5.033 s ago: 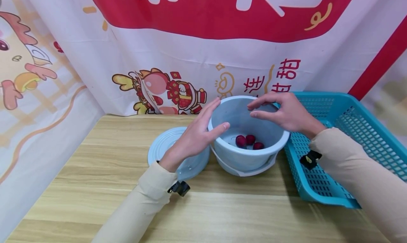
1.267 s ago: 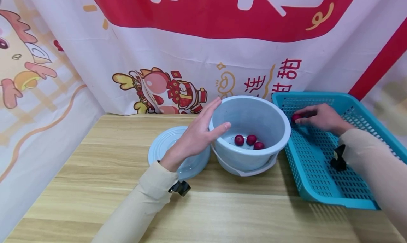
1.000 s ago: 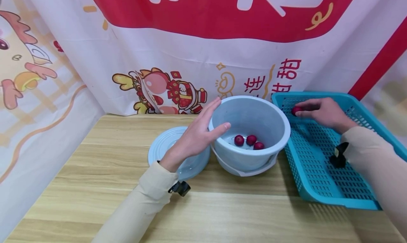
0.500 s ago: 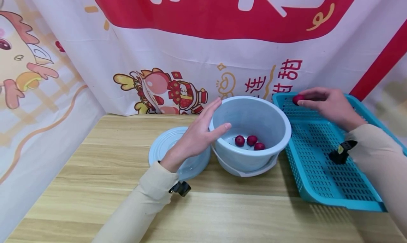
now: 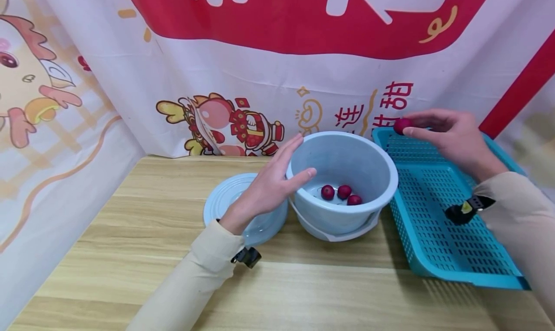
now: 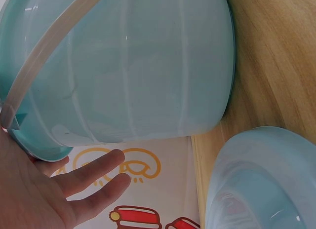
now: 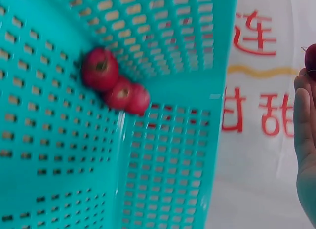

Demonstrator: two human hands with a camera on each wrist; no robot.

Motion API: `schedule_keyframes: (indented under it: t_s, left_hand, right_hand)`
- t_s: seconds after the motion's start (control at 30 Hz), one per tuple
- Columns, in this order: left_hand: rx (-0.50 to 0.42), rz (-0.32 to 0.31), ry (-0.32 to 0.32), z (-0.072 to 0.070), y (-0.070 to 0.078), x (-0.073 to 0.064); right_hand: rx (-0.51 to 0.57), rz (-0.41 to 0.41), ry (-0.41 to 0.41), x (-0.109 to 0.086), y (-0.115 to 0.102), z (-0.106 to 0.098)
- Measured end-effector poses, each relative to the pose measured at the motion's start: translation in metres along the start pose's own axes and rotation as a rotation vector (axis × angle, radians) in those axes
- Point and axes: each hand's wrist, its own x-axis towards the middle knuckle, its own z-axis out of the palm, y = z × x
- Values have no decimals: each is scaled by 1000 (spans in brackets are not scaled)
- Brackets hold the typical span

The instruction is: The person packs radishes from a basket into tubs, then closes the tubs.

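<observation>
My right hand [image 5: 457,138] pinches a round dark-red radish [image 5: 402,125] between thumb and fingertips, raised over the far left corner of the teal basket [image 5: 409,234]. Part of that radish [image 7: 311,61] shows at the right wrist view's edge. My left hand [image 5: 273,181] rests at the left side of a light blue bucket [image 5: 336,220], fingers straight along its outside and thumb over the rim. Inside the bucket lie three radishes [image 5: 344,192]. More radishes [image 7: 101,70] sit bunched in a corner of the basket in the right wrist view, hidden in the head view.
A light blue round lid [image 5: 223,191] lies on the wooden table [image 5: 130,234] left of the bucket, partly under my left forearm in view. The basket stands close against the bucket's right side. A printed cloth [image 5: 243,71] hangs right behind the table.
My right hand has gone from over the bucket into the basket, taken a radish, and lifted it up to rim height. The left hand has stayed at the bucket.
</observation>
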Motion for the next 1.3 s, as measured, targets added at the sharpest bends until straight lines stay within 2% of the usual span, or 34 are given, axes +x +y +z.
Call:
schedule_keyframes:
  t_s: [0.3,0.53,0.7,1.0,1.3]
  left_hand:
    - [-6,2,0,0,-1,-1]
    - [-6,2,3,-1,-1,-1]
    - [-4,13,4,0,-1,0]
    - [-16,13,-1,0,-1,-1]
    - [-16,10,-6,0,-1,0]
  right_hand:
    - [79,-161,1,-15,-27,19]
    - [120,-244,-84,-25,-42,34]
    - [135,-301,-145,-30,-45,41]
    - [113,-327,-209,-29,-42,44]
    - [25,-329,-240,-33,-42,48]
